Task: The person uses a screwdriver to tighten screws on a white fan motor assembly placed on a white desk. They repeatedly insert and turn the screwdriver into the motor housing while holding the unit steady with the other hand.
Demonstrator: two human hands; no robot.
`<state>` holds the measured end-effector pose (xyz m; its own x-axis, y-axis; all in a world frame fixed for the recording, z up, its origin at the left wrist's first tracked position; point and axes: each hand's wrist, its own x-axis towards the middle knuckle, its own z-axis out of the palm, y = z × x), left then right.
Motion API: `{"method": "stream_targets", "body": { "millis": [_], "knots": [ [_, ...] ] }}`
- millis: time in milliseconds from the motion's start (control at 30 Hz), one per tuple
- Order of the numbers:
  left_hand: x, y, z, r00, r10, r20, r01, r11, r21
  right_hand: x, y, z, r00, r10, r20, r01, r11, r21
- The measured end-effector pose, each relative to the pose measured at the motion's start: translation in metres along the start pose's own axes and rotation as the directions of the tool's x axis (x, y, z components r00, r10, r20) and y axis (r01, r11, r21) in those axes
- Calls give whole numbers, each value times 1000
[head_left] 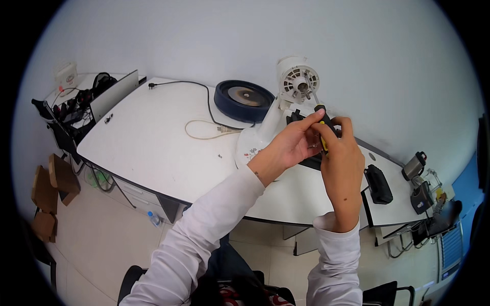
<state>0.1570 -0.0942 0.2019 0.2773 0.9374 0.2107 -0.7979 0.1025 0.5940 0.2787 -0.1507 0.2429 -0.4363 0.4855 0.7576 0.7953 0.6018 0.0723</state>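
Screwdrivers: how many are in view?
1: the black-and-yellow screwdriver, in the right hand with the left hand touching it, pointing toward the white motor housing. The hands may hide others.

Screwdriver [320, 107]: metal shaft, plastic-looking handle; motor housing [291, 67] and base [247, 140] white, plastic-looking, smooth, slightly glossy; desktop [184, 163] smooth, laminate look, low sheen; sleeves [209, 224] creased matt cloth; boxes [44, 191] matt cardboard; jug [414, 166] shiny metal; floor [109, 229] smooth glossy tile.

Black-and-yellow screwdriver [325, 118] in the right hand [343, 155]; white motor housing [291, 70] beyond that hand; flower-patterned white base [245, 146] left of it.
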Motion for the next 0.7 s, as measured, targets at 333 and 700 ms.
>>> {"method": "stream_targets", "body": {
  "millis": [333, 700],
  "knots": [
    [8, 20, -3, 991, -28, 127, 37, 997, -67, -6, -8, -11, 956, 290, -41, -280, 947, 158],
    [-21, 21, 6, 983, -23, 180, 34, 998, -58, -12, -11, -4, 967, 14, -255, 18, 992, 125]
  ]
}}
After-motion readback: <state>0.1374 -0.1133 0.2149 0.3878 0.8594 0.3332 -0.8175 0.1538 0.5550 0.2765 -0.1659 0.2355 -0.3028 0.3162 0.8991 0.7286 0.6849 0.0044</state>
